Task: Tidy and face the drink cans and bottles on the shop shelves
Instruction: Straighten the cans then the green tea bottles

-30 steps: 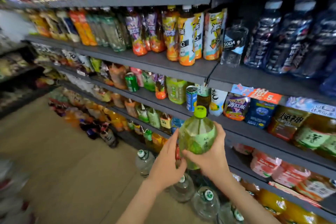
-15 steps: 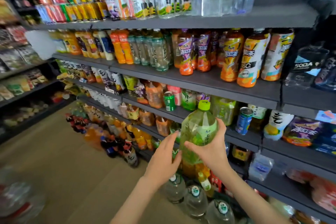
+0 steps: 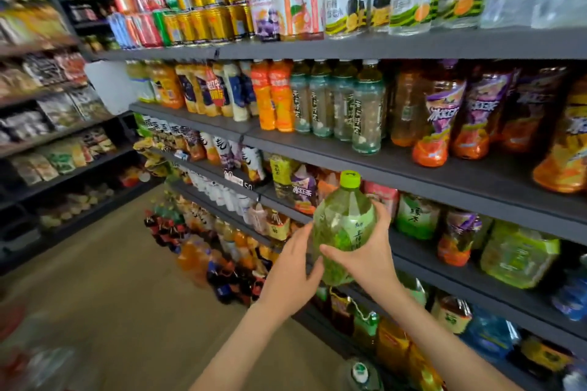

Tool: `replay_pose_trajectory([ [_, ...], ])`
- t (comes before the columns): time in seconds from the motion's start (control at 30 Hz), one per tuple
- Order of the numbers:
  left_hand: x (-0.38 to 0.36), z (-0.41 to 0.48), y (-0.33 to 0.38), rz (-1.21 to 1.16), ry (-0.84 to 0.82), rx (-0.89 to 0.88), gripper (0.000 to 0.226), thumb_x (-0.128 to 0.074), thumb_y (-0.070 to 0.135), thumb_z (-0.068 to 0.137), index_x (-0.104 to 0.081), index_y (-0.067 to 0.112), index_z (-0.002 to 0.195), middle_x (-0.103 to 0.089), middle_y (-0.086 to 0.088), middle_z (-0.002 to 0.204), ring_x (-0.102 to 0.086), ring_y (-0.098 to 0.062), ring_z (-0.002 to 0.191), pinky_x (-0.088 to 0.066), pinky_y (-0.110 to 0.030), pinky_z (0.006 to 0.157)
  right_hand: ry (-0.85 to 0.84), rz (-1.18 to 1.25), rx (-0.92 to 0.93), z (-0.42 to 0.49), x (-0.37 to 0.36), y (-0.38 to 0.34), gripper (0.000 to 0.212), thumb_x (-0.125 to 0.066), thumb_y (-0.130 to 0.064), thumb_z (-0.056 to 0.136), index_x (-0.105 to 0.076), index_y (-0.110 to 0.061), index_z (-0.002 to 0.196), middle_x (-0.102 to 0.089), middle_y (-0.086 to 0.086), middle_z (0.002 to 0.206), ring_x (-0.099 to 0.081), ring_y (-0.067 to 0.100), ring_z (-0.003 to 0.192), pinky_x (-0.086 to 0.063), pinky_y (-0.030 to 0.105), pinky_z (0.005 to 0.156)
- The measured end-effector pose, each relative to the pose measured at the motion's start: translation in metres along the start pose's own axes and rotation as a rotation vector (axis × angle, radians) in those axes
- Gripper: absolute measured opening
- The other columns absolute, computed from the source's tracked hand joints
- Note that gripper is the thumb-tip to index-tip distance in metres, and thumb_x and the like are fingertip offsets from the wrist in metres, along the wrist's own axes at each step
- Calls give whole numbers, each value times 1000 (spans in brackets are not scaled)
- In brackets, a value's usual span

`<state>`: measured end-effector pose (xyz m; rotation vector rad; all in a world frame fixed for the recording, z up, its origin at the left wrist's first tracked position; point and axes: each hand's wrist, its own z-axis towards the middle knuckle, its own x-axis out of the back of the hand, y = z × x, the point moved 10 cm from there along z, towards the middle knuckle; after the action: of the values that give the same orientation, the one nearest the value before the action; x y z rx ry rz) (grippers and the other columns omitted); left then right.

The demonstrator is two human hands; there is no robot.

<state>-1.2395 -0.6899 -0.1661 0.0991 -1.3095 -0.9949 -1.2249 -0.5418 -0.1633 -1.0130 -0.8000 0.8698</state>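
Note:
I hold a large green tea bottle (image 3: 344, 225) with a lime-green cap upright in front of the dark grey shelves (image 3: 413, 168). My left hand (image 3: 293, 267) presses its lower left side. My right hand (image 3: 365, 259) wraps its right side and lower front. The bottle hangs in the air, level with the third shelf from the top, apart from the shelved drinks. A similar big green bottle (image 3: 517, 254) stands on the shelf to the right.
Rows of bottles and cans fill the shelves: yellow cans (image 3: 206, 9) top left, teal-labelled tea bottles (image 3: 336, 105) in the middle row. Dark cola bottles (image 3: 165, 228) stand on the floor by the lowest shelf. Snack shelves (image 3: 47, 136) line the left wall. Tan floor (image 3: 111, 295) lies between.
My view has swung up and to the left, so higher shelves and the left aisle show. Both hands kept hold of the green bottle and carried it up along the shelf front.

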Motion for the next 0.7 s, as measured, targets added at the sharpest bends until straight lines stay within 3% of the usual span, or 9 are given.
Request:
replay_pose_trajectory([
  [0.1, 27, 31, -35, -26, 3, -10, 65, -52, 38, 94, -17, 30, 147, -25, 23, 144, -14, 22, 128, -16, 1, 101, 4, 23, -7, 38, -42, 0, 110, -93, -21, 49, -21, -33, 132, -37, -6, 131, -40, 9, 125, -35, 30, 108],
  [0.2, 56, 58, -61, -60, 25, -49, 65, -56, 37, 92, -12, 45, 140, -21, 35, 137, -14, 27, 124, -21, 1, 99, -1, 28, 15, 68, -82, -2, 114, -92, -25, 49, -22, -23, 139, -35, -7, 134, -37, 9, 128, -35, 37, 110],
  [0.3, 72, 79, -92, -120, 17, -38, 68, -58, 37, 90, -16, 38, 144, -27, 28, 140, -24, 14, 130, -37, -16, 103, 26, 33, 16, 88, -111, -5, 111, -92, -19, 52, -22, -23, 139, -34, -20, 127, -36, 2, 125, -34, 30, 108],
  [0.4, 81, 103, -122, -136, -25, -65, 72, -58, 42, 89, -18, 28, 147, -28, 18, 146, -25, 4, 135, -29, -16, 108, 75, 5, 27, 100, -130, -8, 110, -92, -19, 53, -18, -34, 134, -28, -32, 124, -35, 0, 123, -34, 29, 107],
  [0.53, 72, 121, -148, -129, -185, -149, 72, -58, 42, 89, -18, 28, 147, -30, 17, 145, -27, 5, 132, -27, -9, 103, 233, 6, -45, 92, -140, 5, 113, -90, -33, 51, -20, -31, 139, -32, -14, 135, -36, 7, 130, -36, 38, 110],
  [0.6, 62, 122, -151, -120, -272, -223, 68, -57, 40, 90, -21, 28, 146, -31, 16, 144, -29, 6, 129, -24, -2, 99, 318, -28, -89, 77, -139, 13, 114, -91, -31, 53, -18, -28, 141, -30, -11, 138, -34, 8, 131, -35, 36, 110],
  [0.63, 55, 121, -154, -114, -315, -255, 65, -56, 39, 91, -22, 27, 146, -32, 15, 144, -29, 5, 129, -24, -3, 100, 356, -51, -112, 69, -137, 19, 112, -91, -27, 54, -19, -26, 140, -29, -10, 138, -35, 8, 130, -35, 34, 109],
  [0.7, 41, 114, -158, -94, -380, -309, 61, -51, 40, 93, -25, 24, 146, -33, 10, 147, -29, -2, 134, -29, -19, 109, 430, -101, -154, 50, -130, 30, 109, -91, -24, 56, -19, -28, 138, -30, -9, 134, -36, 8, 127, -35, 30, 107],
])
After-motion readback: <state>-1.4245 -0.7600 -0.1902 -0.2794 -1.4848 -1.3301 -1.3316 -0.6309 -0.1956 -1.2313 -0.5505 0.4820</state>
